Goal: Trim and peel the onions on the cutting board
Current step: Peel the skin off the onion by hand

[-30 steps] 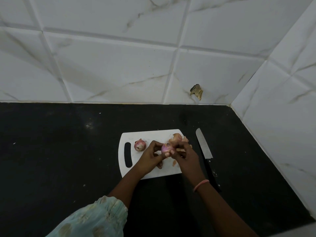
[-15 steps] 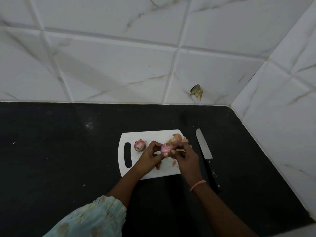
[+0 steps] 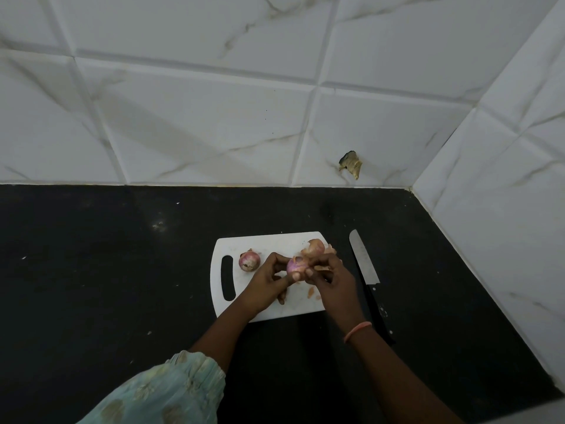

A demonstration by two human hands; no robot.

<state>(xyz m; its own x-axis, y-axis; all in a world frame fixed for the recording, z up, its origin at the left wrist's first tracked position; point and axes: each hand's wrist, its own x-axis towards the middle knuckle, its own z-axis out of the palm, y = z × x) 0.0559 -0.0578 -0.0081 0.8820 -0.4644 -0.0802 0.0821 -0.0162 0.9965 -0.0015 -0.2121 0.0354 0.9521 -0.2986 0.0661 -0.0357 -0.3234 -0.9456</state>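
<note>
Still, little has changed since a moment ago: the left hand [image 3: 265, 281] and right hand [image 3: 331, 278] stay together above the white cutting board [image 3: 269, 243], fingers of both curled around the half-peeled purple onion [image 3: 296, 266]. A second onion [image 3: 249, 261] lies untouched near the board's handle slot, loose skins [image 3: 316, 247] at the far corner, the knife [image 3: 365, 276] on the black table [image 3: 107, 270] beside it.
</note>
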